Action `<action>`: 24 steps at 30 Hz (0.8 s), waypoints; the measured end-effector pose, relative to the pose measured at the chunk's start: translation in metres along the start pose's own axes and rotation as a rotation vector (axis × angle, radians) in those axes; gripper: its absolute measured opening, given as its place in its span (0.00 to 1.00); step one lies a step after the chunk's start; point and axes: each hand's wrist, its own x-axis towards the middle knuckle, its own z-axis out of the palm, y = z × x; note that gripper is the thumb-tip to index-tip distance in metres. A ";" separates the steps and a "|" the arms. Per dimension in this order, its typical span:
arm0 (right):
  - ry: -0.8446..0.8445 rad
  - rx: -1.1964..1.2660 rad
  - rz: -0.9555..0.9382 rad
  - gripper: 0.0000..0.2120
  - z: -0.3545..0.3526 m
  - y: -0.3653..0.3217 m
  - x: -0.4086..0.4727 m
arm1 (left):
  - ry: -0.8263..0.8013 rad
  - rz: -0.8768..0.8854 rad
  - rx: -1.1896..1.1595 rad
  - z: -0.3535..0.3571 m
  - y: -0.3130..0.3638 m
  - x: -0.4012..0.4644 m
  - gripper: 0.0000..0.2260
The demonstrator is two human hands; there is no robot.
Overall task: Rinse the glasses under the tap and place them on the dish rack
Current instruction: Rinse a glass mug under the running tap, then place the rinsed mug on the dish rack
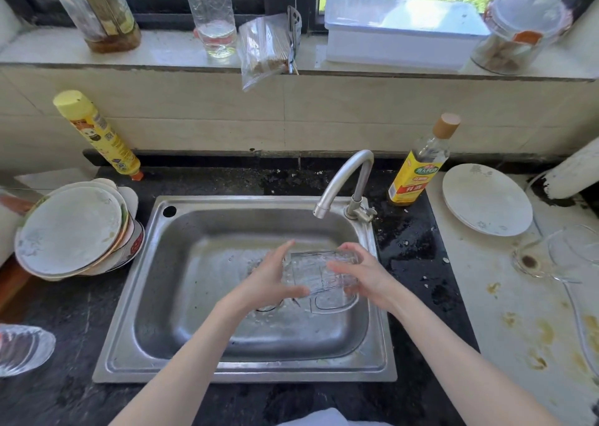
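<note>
Two hands on one clear handled glass mug (319, 271) | centre of frame, over steel sink (201, 296), below curved tap (343, 179) | my left hand (272, 279) cups one end, right hand (366, 275) curls round other | likely turning it for rinsing | no water stream discernible

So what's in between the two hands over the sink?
A clear glass lies between them in the head view. The left hand holds one end and the right hand the other, above the sink, below and short of the tap.
</note>
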 end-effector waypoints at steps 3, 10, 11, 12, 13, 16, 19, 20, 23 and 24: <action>0.044 -0.368 -0.153 0.26 0.003 -0.023 -0.007 | 0.003 0.090 0.239 0.000 0.002 0.003 0.40; 0.028 -0.724 -0.374 0.29 0.021 -0.043 -0.021 | 0.065 0.133 0.286 -0.001 0.014 -0.007 0.41; 0.031 -0.750 -0.395 0.30 0.024 -0.044 -0.023 | 0.093 0.146 0.258 0.000 0.011 -0.010 0.40; 0.028 -0.744 -0.412 0.31 0.025 -0.044 -0.025 | 0.119 0.162 0.219 0.001 0.009 -0.013 0.40; 0.018 -0.714 -0.415 0.33 0.026 -0.044 -0.027 | 0.139 0.170 0.176 0.003 0.006 -0.017 0.40; -0.028 -0.641 -0.448 0.37 0.028 -0.041 -0.036 | 0.172 0.163 0.089 0.005 0.002 -0.030 0.40; -0.076 -0.453 -0.403 0.37 0.024 -0.037 -0.045 | 0.189 0.188 -0.006 0.004 0.000 -0.042 0.38; -0.082 -0.345 -0.358 0.34 0.021 -0.036 -0.047 | 0.199 0.190 -0.050 0.004 0.001 -0.045 0.37; -0.082 -0.250 -0.232 0.19 0.016 -0.030 -0.054 | 0.235 0.176 -0.167 0.006 0.005 -0.051 0.36; -0.086 -0.268 -0.214 0.15 0.017 -0.028 -0.056 | 0.244 0.177 -0.191 0.008 0.007 -0.052 0.36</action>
